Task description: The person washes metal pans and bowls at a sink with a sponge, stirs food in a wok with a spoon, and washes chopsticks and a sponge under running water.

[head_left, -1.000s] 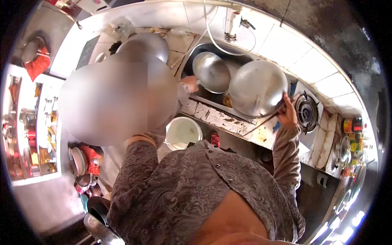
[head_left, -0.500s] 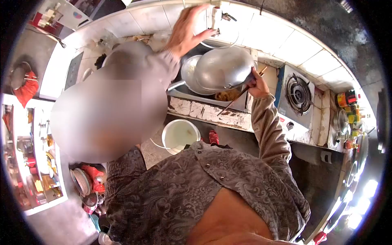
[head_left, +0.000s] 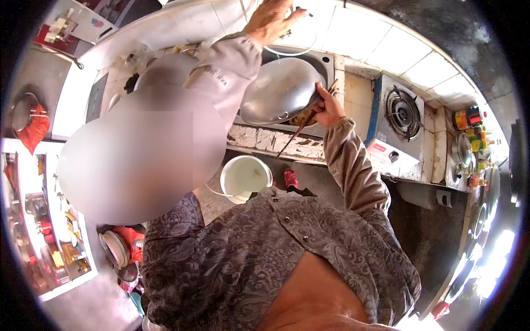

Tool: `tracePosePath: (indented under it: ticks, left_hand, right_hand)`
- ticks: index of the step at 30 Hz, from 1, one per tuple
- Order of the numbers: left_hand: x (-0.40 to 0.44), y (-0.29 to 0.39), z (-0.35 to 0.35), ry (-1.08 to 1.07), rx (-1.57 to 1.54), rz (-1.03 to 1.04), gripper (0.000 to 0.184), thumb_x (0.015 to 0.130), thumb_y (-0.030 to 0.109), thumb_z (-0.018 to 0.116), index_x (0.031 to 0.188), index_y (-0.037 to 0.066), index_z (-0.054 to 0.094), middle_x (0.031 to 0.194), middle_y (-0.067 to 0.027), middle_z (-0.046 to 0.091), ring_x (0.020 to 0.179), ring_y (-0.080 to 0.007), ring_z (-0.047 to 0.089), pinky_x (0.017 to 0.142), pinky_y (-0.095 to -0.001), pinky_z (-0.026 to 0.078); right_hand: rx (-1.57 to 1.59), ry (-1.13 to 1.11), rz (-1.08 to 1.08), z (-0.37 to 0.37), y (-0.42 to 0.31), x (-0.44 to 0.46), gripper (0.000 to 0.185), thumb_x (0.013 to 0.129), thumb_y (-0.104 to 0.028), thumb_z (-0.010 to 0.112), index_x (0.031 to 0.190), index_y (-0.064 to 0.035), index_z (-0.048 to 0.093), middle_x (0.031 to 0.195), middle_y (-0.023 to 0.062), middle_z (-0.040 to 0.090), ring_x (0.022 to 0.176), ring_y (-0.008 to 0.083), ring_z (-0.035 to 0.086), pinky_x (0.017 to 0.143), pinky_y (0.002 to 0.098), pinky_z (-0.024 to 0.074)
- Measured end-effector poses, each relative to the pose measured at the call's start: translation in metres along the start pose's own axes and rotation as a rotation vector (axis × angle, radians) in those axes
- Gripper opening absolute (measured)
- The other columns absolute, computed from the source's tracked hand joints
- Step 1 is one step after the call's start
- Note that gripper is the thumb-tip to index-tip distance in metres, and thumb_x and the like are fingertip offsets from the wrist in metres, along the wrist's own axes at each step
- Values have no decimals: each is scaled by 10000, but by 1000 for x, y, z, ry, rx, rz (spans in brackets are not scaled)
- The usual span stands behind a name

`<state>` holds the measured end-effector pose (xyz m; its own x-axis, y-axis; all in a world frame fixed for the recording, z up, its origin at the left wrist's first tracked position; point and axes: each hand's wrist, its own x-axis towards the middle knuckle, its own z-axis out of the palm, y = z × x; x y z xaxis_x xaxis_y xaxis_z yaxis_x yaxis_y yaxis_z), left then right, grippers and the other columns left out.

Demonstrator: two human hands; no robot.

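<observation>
My left hand is at the wall tap, covering most of it. Its thumb and fingers go around the tap, though the fingertips are cut off by the top of the view. My right hand is closed on the rim of a shiny metal basin with a small hanging ring. The basin is tilted over the sink, its rounded underside facing up. The same hand also holds dark chopsticks, pointing down toward the sink's front edge. Some brownish stuff shows partly under the basin.
A white bucket stands on the floor below the counter. To the right is a gas stove, with several bottles and jars beyond it. At left a large blurred patch hides part of the scene. A thin white hose curves above the sink.
My left hand has moved up and right onto the tap. The basin has shifted left and lower over the sink, covering the pan beneath it, with my right hand still on it.
</observation>
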<state>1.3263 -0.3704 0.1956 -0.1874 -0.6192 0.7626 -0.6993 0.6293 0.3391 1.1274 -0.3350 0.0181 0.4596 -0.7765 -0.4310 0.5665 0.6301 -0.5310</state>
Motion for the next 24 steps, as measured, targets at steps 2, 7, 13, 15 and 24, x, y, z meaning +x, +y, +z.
tracePosePath:
  ticks: [2,7,13,15,24]
  left_hand:
    - [-17,19,-24,46,-178,-144,432,806,94,546,1217,30,431,1149,-192,467,1067,-350,435,911,-378,368]
    - [-139,24,-39,125,-304,-422,144,889,112,485,995,20,516,801,-58,574,734,-113,550,630,-233,449]
    - [-257,72,-32,-262,-265,-648,164,902,142,440,951,31,551,645,-66,553,555,-119,535,517,-247,448]
    - [-284,74,-18,-331,-365,-676,195,884,106,463,1046,41,550,769,-110,593,677,-188,580,611,-299,479]
    - [-256,4,162,-729,-74,-590,301,865,60,476,1165,75,490,1099,-125,523,871,-207,559,785,-311,500]
  right_hand:
    - [30,-12,17,3,3,-2,169,864,-222,565,735,-127,512,575,-49,404,464,63,292,438,224,245]
    - [39,117,66,8,-1,-2,177,856,-237,579,741,-113,525,599,-44,415,508,77,325,460,227,267]
    - [-18,18,46,-6,-14,19,134,837,-211,605,794,-95,553,680,-17,467,538,109,347,498,239,313]
    - [-26,149,0,11,-17,10,144,831,-205,614,778,-92,543,632,-19,446,517,108,326,480,239,295]
    - [-69,236,-37,-1,-55,23,200,797,-210,657,760,-92,500,642,8,439,517,113,345,465,260,301]
